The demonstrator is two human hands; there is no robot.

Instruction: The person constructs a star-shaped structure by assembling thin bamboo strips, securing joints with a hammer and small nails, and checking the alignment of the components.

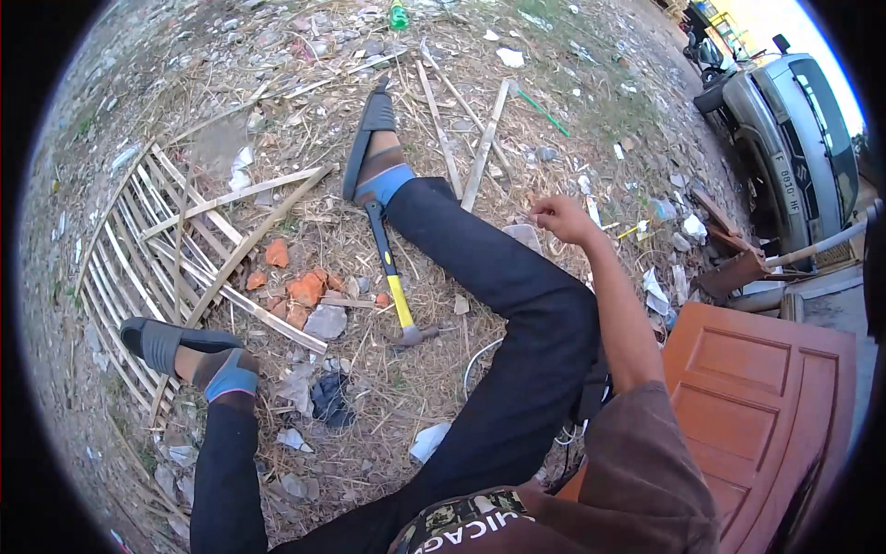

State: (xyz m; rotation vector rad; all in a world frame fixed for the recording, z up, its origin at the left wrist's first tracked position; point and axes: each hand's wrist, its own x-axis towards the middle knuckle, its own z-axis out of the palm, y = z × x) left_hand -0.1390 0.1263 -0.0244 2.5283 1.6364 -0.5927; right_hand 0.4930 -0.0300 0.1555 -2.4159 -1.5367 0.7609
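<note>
My right hand hangs in the air beyond my bent right knee, its fingers curled in toward the thumb. Whatever it may hold is too small to make out. My left hand is out of the picture. Between my legs lies a hammer with a black and yellow handle, its metal head toward me and the handle end by my right sandal. Left of it, a lattice of thin wooden strips rests on the ground, near my left sandal. Broken orange brick pieces and a grey stone sit between lattice and hammer.
Loose wooden slats lie past my right foot, near a thin green stick. A brown panelled door leans at my right. Farther off stand a long-handled tool with a rusty blade and a grey vehicle. Rubble and straw litter the ground.
</note>
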